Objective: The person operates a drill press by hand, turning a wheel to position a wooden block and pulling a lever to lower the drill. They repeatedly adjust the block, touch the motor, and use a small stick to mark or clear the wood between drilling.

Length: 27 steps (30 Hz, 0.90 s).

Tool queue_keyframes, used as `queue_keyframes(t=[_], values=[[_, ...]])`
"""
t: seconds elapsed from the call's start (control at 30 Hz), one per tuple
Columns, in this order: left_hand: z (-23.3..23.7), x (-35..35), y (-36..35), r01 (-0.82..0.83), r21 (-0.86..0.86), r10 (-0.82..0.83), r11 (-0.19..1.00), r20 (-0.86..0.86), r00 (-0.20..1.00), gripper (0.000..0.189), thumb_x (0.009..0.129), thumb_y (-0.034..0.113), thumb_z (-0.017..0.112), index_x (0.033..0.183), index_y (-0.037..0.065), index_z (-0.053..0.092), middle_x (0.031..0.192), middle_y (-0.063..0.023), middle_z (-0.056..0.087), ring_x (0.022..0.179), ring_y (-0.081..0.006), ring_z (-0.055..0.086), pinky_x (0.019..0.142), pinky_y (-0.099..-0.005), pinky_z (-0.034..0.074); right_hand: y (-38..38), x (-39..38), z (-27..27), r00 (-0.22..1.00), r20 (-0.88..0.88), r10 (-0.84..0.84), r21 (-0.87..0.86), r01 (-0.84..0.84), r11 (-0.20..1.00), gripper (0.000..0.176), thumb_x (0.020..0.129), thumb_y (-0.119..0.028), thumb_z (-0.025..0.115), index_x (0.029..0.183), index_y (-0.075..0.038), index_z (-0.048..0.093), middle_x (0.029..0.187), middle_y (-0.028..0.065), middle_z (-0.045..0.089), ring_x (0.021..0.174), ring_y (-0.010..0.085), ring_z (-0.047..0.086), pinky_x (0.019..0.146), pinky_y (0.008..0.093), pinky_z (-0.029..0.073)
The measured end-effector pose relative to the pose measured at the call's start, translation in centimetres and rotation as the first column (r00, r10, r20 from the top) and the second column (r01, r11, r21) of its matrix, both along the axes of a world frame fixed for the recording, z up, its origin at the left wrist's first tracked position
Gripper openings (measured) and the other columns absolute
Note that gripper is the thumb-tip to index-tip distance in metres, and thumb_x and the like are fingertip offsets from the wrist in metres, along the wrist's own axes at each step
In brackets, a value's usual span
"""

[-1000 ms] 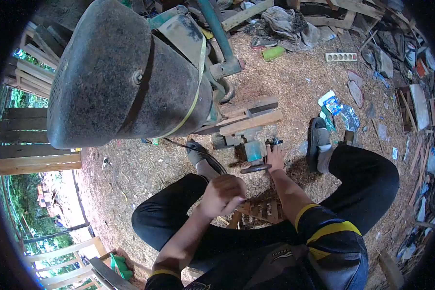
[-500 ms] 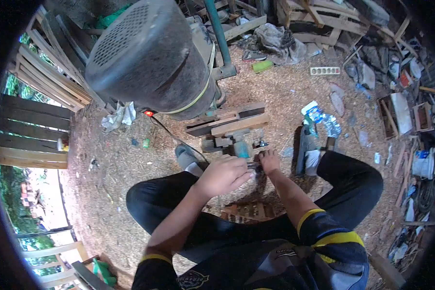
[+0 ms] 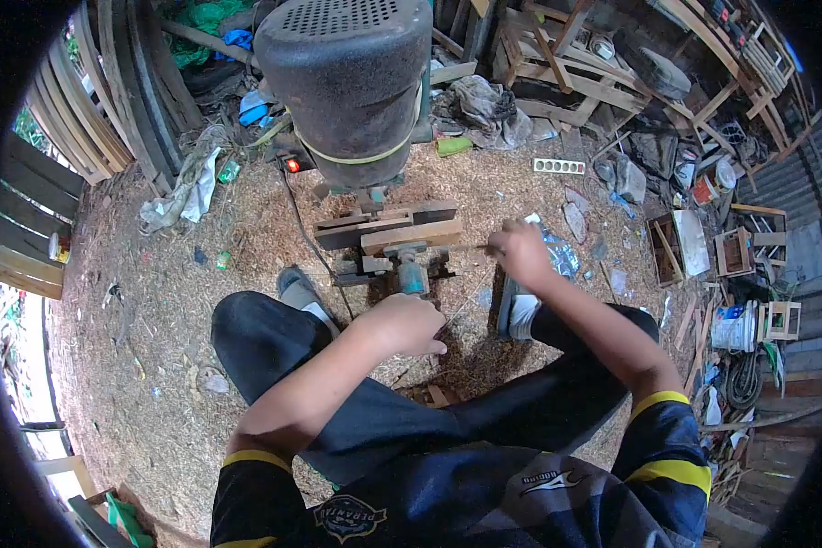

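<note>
A dark motor housing [image 3: 347, 82] with a perforated cap stands at the far edge of the sawdust floor [image 3: 155, 301], with a red lamp [image 3: 291, 165] glowing at its base. A crumpled rag [image 3: 187, 192] lies to the left. A white socket strip [image 3: 559, 166] and small wooden crates [image 3: 735, 251] lie to the right.

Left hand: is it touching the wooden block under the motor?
No, the left hand sits curled near the knee, clear of the wooden block; the right hand is by its end.

A wooden bar [image 3: 409, 235] lies crosswise on the floor [image 3: 155, 365] before the motor [image 3: 347, 82]. The right hand [image 3: 519, 251] is just beside the bar's right end, and the left hand [image 3: 406, 324] is nearer the person. A power strip [image 3: 559, 166] lies behind, to the right.
</note>
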<state>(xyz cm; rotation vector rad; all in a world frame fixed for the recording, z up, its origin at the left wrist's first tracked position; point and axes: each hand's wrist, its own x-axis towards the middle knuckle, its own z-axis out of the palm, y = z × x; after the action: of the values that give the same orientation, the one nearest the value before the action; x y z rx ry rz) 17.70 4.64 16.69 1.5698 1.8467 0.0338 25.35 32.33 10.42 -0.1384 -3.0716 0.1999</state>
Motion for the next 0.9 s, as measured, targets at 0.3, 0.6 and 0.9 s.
queue_keyframes(t=[0.3,0.6,0.9], values=[[0.9,0.8,-0.7,-0.067,-0.112,0.060,0.991,-0.067,0.996,0.044,0.093,0.048,0.066,0.100,0.005,0.073,0.095,-0.0186,0.074,0.095,-0.0393,0.072,0.084,-0.0526,0.057,-1.7,-3.6,8.9,0.974,0.019,-0.227,-0.482,0.208,0.851,0.024,0.096,-0.029,0.069,0.104,-0.007,0.075,0.080,0.0134,0.070,0.071,0.0275,0.067,0.067,0.0415,0.052],[0.2,0.8,-1.7,-0.156,0.068,0.149,0.985,0.104,0.983,0.036,0.096,0.041,0.064,0.108,0.008,0.070,0.099,-0.0150,0.072,0.098,-0.0377,0.070,0.084,-0.0514,0.055,-2.4,-6.4,4.9,0.962,0.153,-0.225,-0.808,0.253,0.532,0.037,0.098,-0.030,0.062,0.116,0.000,0.073,0.099,0.0147,0.074,0.090,0.0259,0.070,0.083,0.0382,0.053],[-5.0,-2.0,-6.3,-0.244,0.334,0.251,0.910,0.026,0.968,0.034,0.096,0.030,0.065,0.123,0.009,0.067,0.129,-0.0128,0.061,0.120,-0.0339,0.060,0.103,-0.0459,0.047,-4.0,-7.2,3.0,0.985,-0.089,-0.150,-0.808,0.017,0.589,0.025,0.099,-0.024,0.065,0.113,-0.002,0.067,0.092,0.0135,0.073,0.080,0.0219,0.070,0.072,0.0358,0.054]])
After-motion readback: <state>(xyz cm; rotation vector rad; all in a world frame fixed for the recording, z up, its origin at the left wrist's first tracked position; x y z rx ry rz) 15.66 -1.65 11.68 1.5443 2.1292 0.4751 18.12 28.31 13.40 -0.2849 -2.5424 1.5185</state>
